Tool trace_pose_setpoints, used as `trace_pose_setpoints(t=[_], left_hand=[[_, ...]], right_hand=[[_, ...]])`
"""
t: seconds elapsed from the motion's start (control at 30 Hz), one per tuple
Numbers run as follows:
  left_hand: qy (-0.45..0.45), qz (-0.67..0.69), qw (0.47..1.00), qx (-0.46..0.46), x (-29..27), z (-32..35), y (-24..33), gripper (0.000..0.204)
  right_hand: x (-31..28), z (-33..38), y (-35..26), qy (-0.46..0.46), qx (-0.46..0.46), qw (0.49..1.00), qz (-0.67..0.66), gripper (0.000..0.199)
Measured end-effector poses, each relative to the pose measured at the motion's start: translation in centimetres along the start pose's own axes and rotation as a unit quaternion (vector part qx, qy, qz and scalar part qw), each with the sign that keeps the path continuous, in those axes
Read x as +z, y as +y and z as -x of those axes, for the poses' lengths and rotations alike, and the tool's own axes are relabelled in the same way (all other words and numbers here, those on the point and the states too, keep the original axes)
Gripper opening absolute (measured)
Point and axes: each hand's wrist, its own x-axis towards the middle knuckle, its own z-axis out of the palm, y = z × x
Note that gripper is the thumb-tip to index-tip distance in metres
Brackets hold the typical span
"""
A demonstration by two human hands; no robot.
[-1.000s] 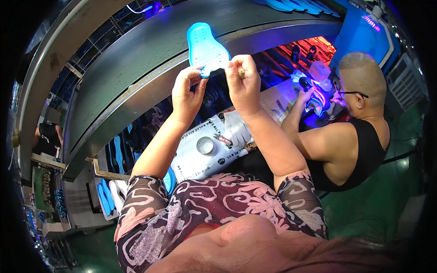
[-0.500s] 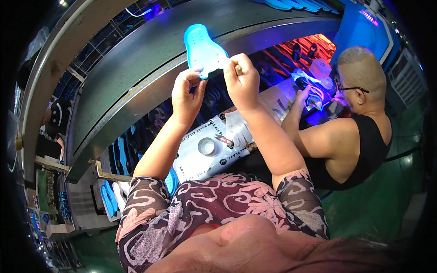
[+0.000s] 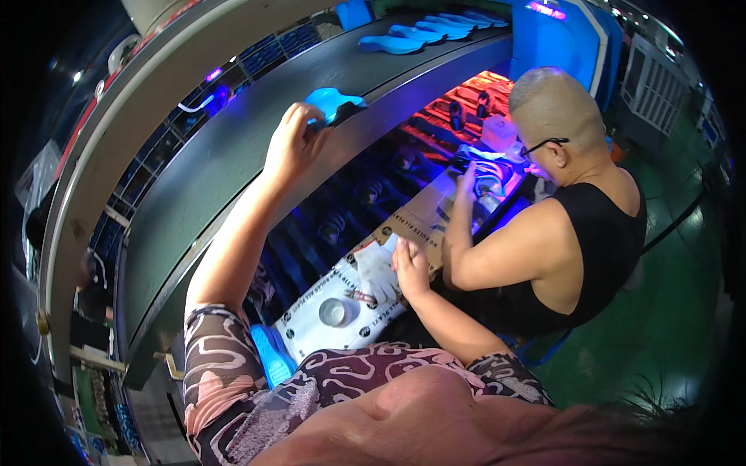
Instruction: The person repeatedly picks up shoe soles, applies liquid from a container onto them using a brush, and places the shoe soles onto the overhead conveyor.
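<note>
My left hand (image 3: 293, 146) is raised at the near edge of the conveyor belt. Its fingers grip one end of a bright blue shoe sole (image 3: 336, 99), tilted with a dark side facing the belt's edge. Lower down, my right hand (image 3: 410, 268) is closed above a padded work board (image 3: 307, 314). What it holds, if anything, is hidden behind the fingers. Beside it lie a white glove (image 3: 376, 273) and a small pair of pliers with reddish handles (image 3: 359, 297). A round metal cup (image 3: 334, 312) stands on the board nearer to me.
A row of several blue soles (image 3: 427, 33) lies farther along the dark conveyor belt (image 3: 225, 128). To my right, a co-worker (image 3: 575, 225) in a black sleeveless top handles shoe parts under purple light. More blue soles (image 3: 272, 353) sit by my left side.
My left hand has carried the sole up and left to the belt edge and tipped it. The right hand has let go of the sole and dropped toward the board.
</note>
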Motion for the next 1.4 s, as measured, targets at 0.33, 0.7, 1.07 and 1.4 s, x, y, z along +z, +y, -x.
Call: trace_pose_setpoints(t=[0.33,0.7,1.07,1.4], left_hand=[[-0.078,-0.114,0.982,-0.128,16.2,-13.4,-11.3,0.028],[0.113,0.337,0.876,-0.326,16.8,-14.2,-16.8,0.045],[-0.313,0.517,0.748,-0.273,4.7,11.4,3.0,0.03],[-0.207,0.209,0.631,-0.718,-10.9,50.0,9.5,0.034]], right_hand=[[-4.4,1.1,4.1,-0.012,0.011,1.0,0.012,0.021],[-3.5,-1.1,3.8,-0.021,0.076,0.997,-0.003,0.031],[-2.4,1.7,5.4,0.032,0.129,0.988,-0.084,0.036],[-1.7,4.6,9.7,-0.113,0.31,0.937,-0.113,0.063]])
